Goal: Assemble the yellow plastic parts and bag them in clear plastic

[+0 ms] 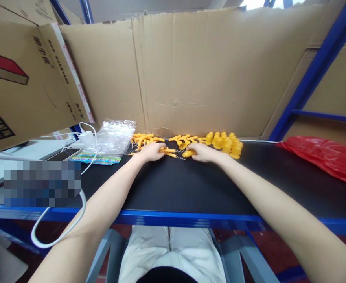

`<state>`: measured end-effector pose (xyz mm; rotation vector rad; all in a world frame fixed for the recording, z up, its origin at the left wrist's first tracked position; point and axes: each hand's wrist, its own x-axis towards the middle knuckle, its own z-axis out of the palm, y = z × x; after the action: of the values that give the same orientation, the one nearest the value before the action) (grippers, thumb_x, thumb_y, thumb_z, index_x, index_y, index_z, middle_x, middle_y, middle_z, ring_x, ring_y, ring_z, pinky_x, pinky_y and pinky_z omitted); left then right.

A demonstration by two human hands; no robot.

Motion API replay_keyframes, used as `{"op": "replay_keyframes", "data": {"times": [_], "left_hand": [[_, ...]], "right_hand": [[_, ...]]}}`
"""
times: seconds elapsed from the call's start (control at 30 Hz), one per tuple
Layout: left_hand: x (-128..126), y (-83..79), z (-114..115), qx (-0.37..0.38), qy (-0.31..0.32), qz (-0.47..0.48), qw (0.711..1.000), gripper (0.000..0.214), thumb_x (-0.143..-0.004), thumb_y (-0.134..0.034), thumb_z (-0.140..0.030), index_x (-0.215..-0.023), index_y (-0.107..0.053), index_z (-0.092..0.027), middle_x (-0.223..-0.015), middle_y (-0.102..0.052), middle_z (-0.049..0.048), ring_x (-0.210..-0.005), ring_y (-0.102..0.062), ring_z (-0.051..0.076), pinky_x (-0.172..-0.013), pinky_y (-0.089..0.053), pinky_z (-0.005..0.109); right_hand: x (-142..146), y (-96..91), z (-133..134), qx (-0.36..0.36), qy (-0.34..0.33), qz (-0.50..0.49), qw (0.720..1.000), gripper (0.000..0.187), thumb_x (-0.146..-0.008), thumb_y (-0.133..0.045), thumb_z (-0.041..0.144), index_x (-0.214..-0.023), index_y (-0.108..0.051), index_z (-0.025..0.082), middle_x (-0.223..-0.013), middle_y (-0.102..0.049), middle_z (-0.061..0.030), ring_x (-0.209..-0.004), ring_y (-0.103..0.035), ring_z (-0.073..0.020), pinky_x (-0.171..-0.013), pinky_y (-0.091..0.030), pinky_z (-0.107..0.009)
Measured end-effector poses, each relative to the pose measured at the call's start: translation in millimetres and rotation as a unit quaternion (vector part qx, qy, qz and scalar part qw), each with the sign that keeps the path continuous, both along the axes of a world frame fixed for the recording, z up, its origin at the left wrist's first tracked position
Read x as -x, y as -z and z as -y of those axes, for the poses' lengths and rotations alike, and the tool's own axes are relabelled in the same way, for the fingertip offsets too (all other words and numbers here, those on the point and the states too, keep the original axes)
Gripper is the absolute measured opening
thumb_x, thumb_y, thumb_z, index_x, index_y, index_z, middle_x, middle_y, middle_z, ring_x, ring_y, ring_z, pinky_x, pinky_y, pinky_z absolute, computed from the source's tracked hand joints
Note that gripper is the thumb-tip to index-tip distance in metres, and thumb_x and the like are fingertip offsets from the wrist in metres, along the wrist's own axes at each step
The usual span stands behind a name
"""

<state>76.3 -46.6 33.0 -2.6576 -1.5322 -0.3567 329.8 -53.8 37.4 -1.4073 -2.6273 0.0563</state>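
Observation:
My left hand (154,151) is closed at the middle of the black tabletop (173,188). Its fingertips are on a yellow ribbed piece (170,150) that sticks out to the right. To the right, my right hand (201,152) grips a short yellow plastic tube (188,153), its open end facing left. Small dark coil springs (180,155) lie between the hands. Just behind are yellow branching plastic parts (146,139), with more branched pieces (184,138) behind the right hand. Yellow cup-shaped parts (226,143) stand grouped to its right.
A clear plastic bag (116,135) lies left of the parts, and a red plastic bag (323,157) at the right. Cardboard (214,70) walls the back. A white cable (84,204) loops over my left forearm. A blue rail (190,219) edges the table.

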Motion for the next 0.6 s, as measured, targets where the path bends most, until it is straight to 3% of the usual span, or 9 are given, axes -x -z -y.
{"op": "replay_keyframes", "data": {"times": [0.3,0.43,0.6], "left_hand": [[2,2.8,-3,-0.004,-0.005,0.012,1.0,0.032,-0.076,-0.051,-0.033,-0.105,-0.061,-0.023,-0.091,-0.067,0.0066,-0.081,-0.062,0.023,-0.071,-0.045,0.031],[2,2.7,-2,-0.014,-0.019,0.022,0.999,0.03,-0.077,-0.051,-0.035,-0.102,-0.062,-0.023,-0.088,-0.066,0.0063,-0.079,-0.061,0.023,-0.068,-0.044,0.031],[-5,-1.1,2,-0.018,0.012,0.103,0.994,0.025,-0.076,-0.052,-0.034,-0.096,-0.06,-0.021,-0.074,-0.062,0.0019,-0.068,-0.056,0.017,-0.062,-0.039,0.026]], "right_hand": [[-8,1.6,-9,-0.035,0.018,0.002,0.999,0.034,-0.071,-0.054,0.014,-0.104,-0.062,0.016,-0.099,-0.066,-0.0088,-0.087,-0.059,-0.0226,-0.074,-0.042,-0.03],[-2,-2.9,-1,-0.022,-0.014,-0.033,0.999,0.035,-0.077,-0.055,0.018,-0.112,-0.06,0.015,-0.109,-0.063,-0.0105,-0.095,-0.059,-0.0224,-0.083,-0.043,-0.031],[7,-2.6,7,-0.083,-0.054,-0.072,0.993,0.037,-0.086,-0.05,0.024,-0.122,-0.057,0.014,-0.119,-0.056,-0.0136,-0.111,-0.052,-0.0244,-0.096,-0.038,-0.036]]}}
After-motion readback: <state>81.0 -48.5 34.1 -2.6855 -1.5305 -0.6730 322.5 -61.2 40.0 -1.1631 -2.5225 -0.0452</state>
